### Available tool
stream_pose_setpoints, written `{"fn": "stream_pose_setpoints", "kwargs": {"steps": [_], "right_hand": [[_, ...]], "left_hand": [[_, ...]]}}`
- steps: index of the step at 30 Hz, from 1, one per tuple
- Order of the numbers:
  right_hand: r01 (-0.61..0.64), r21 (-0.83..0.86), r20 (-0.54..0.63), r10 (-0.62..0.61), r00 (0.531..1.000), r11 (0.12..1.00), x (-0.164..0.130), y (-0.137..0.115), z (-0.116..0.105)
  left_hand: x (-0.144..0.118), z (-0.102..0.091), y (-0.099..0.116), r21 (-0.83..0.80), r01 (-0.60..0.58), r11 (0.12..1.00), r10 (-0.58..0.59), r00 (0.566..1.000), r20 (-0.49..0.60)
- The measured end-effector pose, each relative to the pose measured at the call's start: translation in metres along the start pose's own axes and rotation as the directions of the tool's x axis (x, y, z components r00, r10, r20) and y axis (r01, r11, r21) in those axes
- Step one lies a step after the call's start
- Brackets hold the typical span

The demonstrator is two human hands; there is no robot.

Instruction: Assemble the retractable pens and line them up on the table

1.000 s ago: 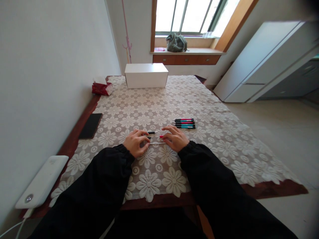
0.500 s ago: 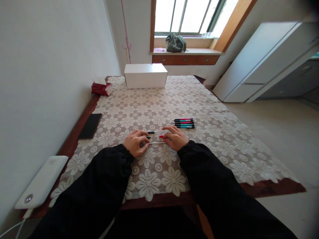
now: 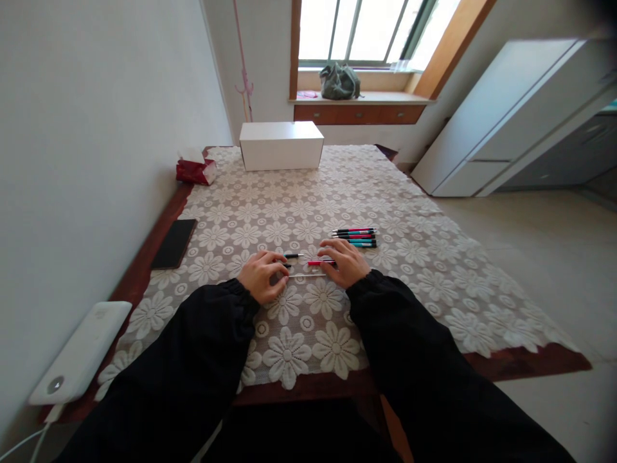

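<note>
Lace flower tablecloth (image 3: 414, 270) covers most of my tabletop, dark wood showing along the near and left edges. Near the front edge, my right hand (image 3: 348, 265) pinches a red pen barrel (image 3: 321, 262), slim and glossy. My left hand (image 3: 260, 275) is curled on a small black pen piece (image 3: 288, 265); a thin white refill (image 3: 306, 275) lies between both hands. Four finished pens (image 3: 357, 237) sit just beyond my right hand. White box (image 3: 281, 146) at the far edge is closed, contents unseen. Plenty of open cloth toward the right.
</note>
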State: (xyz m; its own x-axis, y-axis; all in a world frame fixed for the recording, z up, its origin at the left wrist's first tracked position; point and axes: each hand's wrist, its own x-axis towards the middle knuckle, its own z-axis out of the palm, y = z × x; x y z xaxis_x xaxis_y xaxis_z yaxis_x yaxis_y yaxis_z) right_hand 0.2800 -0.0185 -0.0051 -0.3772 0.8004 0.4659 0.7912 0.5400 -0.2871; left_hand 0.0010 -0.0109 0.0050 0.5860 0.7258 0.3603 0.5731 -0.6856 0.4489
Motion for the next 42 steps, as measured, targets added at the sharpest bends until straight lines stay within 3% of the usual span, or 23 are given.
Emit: {"fn": "stream_pose_setpoints", "kwargs": {"steps": [26, 42], "right_hand": [[-0.001, 0.021, 0.095, -0.001, 0.995, 1.000, -0.0018, 0.0073, 0.0108], [0.013, 0.030, 0.082, -0.015, 0.997, 0.999, 0.0009, -0.0001, 0.0009]], "left_hand": [[0.0002, -0.0017, 0.0008, -0.004, -0.002, 1.000, 0.002, 1.000, 0.016], [-0.0002, 0.0005, -0.0016, -0.004, -0.004, 1.000, 0.004, 1.000, 0.021]]}}
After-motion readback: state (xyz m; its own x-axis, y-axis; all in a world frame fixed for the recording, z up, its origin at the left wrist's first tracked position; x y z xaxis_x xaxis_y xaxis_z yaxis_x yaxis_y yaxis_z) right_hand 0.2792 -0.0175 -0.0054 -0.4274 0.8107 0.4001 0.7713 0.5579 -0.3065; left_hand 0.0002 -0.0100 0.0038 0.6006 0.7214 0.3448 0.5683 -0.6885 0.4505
